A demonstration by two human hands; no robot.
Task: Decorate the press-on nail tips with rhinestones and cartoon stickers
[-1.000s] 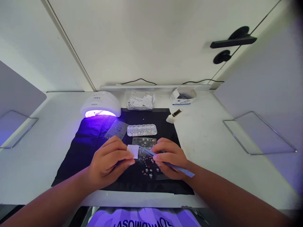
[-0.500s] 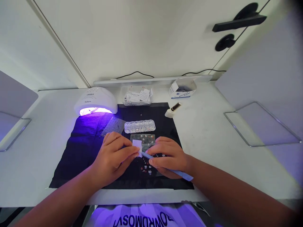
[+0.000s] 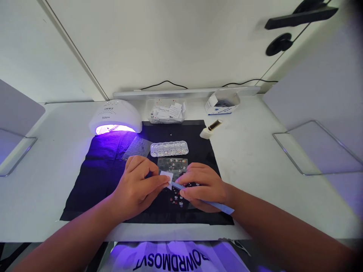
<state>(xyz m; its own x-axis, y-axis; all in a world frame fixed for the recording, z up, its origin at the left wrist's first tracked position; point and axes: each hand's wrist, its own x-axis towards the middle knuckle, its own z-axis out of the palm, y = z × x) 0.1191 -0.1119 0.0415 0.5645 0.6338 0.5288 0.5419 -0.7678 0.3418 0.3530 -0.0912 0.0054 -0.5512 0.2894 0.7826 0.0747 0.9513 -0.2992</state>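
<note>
My left hand (image 3: pixel 141 185) pinches a small white square (image 3: pixel 166 175), paper or a thin wipe, between thumb and fingers. A pair of light-blue tweezers (image 3: pixel 218 206) lies in the closed fingers of my right hand (image 3: pixel 202 185). Their narrow tip meets the white square by my left fingertips; whether it grips anything cannot be made out. Beneath both hands are clear sticker sheets (image 3: pixel 171 164) with small red and white figures, partly hidden by my fingers. Just beyond sits a clear compartment case (image 3: pixel 169 149) of tiny sparkling pieces.
A lit white nail lamp (image 3: pixel 115 115) stands at the back left of the black mat (image 3: pixel 87 181). Behind the mat are a clear box of packets (image 3: pixel 166 113) and an open carton (image 3: pixel 222 104). A white bottle (image 3: pixel 206 133) with a dark cap lies at the mat's right edge.
The white square has tilted in my left fingers, its top edge now slanting down to the right. The view has shifted slightly; both hands stay close together.
</note>
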